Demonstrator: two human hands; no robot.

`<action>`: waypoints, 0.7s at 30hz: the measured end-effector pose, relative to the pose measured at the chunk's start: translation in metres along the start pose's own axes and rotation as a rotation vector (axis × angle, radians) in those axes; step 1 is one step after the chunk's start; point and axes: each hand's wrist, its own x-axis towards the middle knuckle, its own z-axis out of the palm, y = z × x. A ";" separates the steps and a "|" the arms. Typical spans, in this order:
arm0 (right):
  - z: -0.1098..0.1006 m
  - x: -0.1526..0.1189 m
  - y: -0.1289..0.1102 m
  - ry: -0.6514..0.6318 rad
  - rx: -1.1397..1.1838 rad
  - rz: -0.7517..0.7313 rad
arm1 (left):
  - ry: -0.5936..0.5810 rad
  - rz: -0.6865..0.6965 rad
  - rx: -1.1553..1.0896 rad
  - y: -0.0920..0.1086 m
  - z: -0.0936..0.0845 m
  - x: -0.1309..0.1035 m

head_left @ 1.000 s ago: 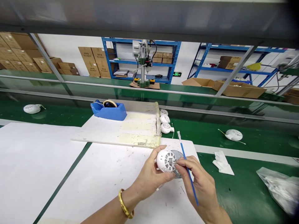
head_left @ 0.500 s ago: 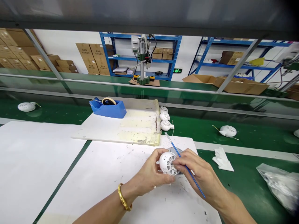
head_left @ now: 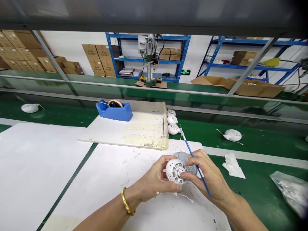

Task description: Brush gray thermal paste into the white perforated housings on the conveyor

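My left hand (head_left: 160, 178) is closed round a white slotted round housing (head_left: 175, 170), gripping it from the side with its slotted face turned up to the right. My right hand (head_left: 204, 171) holds a thin blue-handled brush (head_left: 191, 152) between its fingers, the pale tip pointing up and away. The right thumb and fingertip touch the middle of the slotted face, at a small white piece there. A thin white cable (head_left: 186, 198) hangs below the housing. Behind it lies a grey speckled round thing (head_left: 182, 156), partly hidden by my right hand.
A blue tape dispenser (head_left: 115, 110) stands on a white board (head_left: 144, 126). Three white housings (head_left: 172, 120) line its right edge. More lie on the green belt, one housing (head_left: 232, 135) at right, another (head_left: 30, 108) at left. A tissue (head_left: 233, 165) and plastic bag (head_left: 291, 189) lie right.
The brush has swung more upright, its tip shifting right and up. My right fingers have spread somewhat at the housing, and more of the grey round thing and the white cable shows.
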 end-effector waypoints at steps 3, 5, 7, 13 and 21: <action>-0.005 0.004 0.004 -0.023 -0.034 -0.063 | -0.020 -0.004 -0.023 0.001 -0.001 -0.001; -0.007 0.007 0.006 -0.041 -0.059 -0.117 | -0.036 -0.019 -0.033 0.001 -0.002 0.000; -0.008 0.011 0.006 -0.064 -0.083 -0.139 | -0.042 -0.035 -0.034 0.000 -0.002 0.000; 0.000 0.014 -0.001 -0.089 -0.080 -0.068 | 0.052 -0.036 0.144 0.005 -0.008 -0.010; 0.030 -0.043 -0.016 0.597 0.147 0.531 | 0.980 0.200 0.823 0.079 -0.150 -0.035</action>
